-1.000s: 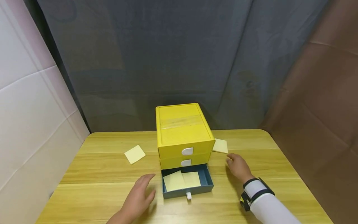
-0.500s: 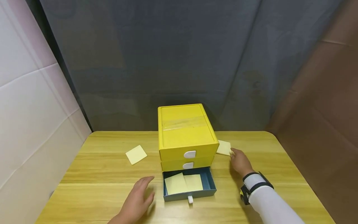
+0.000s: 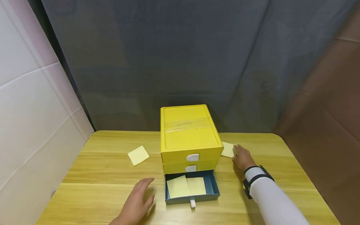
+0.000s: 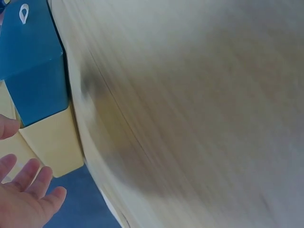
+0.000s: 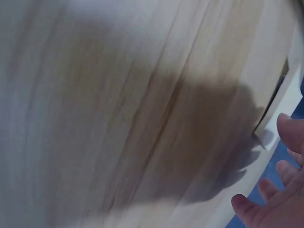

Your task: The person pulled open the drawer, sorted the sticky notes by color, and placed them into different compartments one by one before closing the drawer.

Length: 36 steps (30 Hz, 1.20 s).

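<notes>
My right hand (image 3: 243, 157) is at the right edge of a pale yellow sticky note pad (image 3: 228, 150), partly hidden behind the yellow drawer box (image 3: 191, 134). In the right wrist view, its thumb and fingers (image 5: 270, 190) are spread apart near the pad's edge (image 5: 285, 102); whether they touch it is hard to tell. Left of the pulled-out blue drawer (image 3: 212, 184) hovers my left hand (image 3: 136, 200), fingers loose and holding nothing. Inside that drawer lie two overlapping sticky note pads (image 3: 180, 187). Another sticky note pad (image 3: 138, 155) lies left of the box.
Everything stands on a wooden table (image 3: 107, 175). Two upper drawers with white tabs (image 3: 192, 157) are closed. A dark grey curtain (image 3: 168, 62) hangs behind the table, a white sheet (image 3: 33, 125) at the left and a brown one (image 3: 323, 125) at the right.
My right hand has moved forward to the edge of the right-hand sticky note pad. The left hand stays in nearly the same place. The head view has shifted slightly.
</notes>
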Motion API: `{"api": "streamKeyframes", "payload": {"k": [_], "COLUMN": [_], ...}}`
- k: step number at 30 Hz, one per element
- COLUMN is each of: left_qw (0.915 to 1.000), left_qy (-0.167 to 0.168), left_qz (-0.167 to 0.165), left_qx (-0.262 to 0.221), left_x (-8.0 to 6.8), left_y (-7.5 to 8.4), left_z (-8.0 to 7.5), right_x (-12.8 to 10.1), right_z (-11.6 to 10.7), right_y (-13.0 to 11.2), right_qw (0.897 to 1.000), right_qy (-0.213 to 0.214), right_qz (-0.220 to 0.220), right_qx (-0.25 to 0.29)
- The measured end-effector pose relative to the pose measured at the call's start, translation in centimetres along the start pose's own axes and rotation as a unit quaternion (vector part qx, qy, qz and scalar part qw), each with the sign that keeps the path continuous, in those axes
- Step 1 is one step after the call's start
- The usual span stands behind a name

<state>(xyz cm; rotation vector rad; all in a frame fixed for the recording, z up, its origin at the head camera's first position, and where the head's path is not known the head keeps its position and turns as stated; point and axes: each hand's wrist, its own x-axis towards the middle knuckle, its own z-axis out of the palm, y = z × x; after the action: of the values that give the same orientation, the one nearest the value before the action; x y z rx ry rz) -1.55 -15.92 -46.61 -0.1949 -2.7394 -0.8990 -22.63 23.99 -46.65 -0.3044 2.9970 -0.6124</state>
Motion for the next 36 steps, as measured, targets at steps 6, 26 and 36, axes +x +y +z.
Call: {"api": "streamKeyframes", "payload": {"k": [6, 26, 36], "left_qw": [1.0000, 0.9994, 0.9996], "left_qy": [0.004, -0.013, -0.015], "left_qz": [0.002, -0.026, -0.022], "left_qx": [-0.007, -0.017, -0.012], "left_x": [-0.3, -1.1, -1.3], "left_y": [-0.2, 0.0, -0.2], "left_z": [-0.1, -0.7, -0.7], "right_x": [0.5, 2.7, 2.0], "right_z": [0.4, 1.0, -0.2], "right_y": [0.7, 4.3, 2.2], "right_qw": [0.999, 0.993, 0.990], "right_qy": [-0.028, -0.035, -0.084], "right_qz": [-0.007, -0.087, -0.078], "right_qx": [-0.041, -0.065, -0.084]}}
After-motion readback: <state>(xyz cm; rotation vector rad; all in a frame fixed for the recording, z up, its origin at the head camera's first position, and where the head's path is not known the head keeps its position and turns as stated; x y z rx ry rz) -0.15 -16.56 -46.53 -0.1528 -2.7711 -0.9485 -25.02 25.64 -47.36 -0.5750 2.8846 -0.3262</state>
